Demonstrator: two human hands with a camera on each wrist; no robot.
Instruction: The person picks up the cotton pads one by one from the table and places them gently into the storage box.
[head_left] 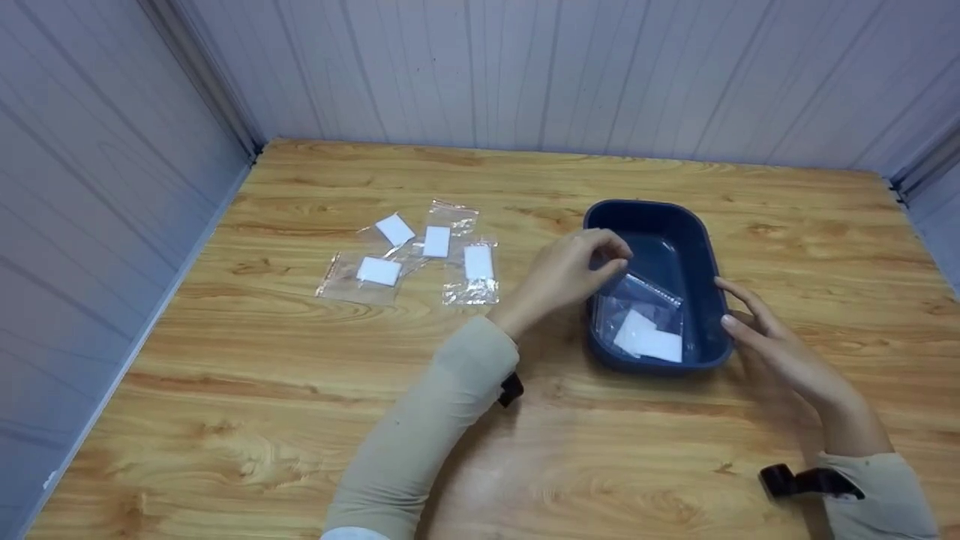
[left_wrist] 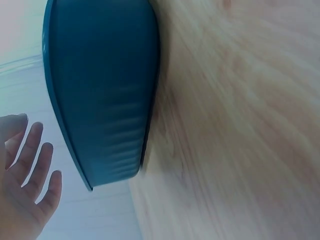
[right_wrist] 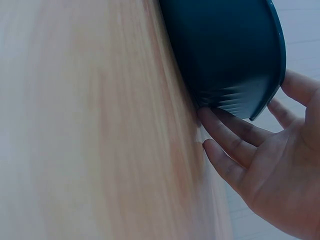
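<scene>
A dark blue plastic basin (head_left: pixel 709 300) stands on the table at the right of the head view. Inside it, toward the near end, lie clear zip bags (head_left: pixel 652 296) with white rectangular pieces (head_left: pixel 660 346). My left hand (head_left: pixel 574 266) is over the basin's left rim, fingers loosely bent and apart; the left wrist view shows nothing between these fingers (left_wrist: pixel 34 172). Against the basin's right side rests my right hand (head_left: pixel 787 352), its spread fingers (right_wrist: pixel 227 137) touching the outer wall and its thumb at the rim.
Left of the basin, several clear zip bags (head_left: pixel 469 292), each with a white rectangular piece (head_left: pixel 478 262), lie close together on the wooden table (head_left: pixel 300 397). Pale panel walls (head_left: pixel 510 75) bound the table at the back and sides.
</scene>
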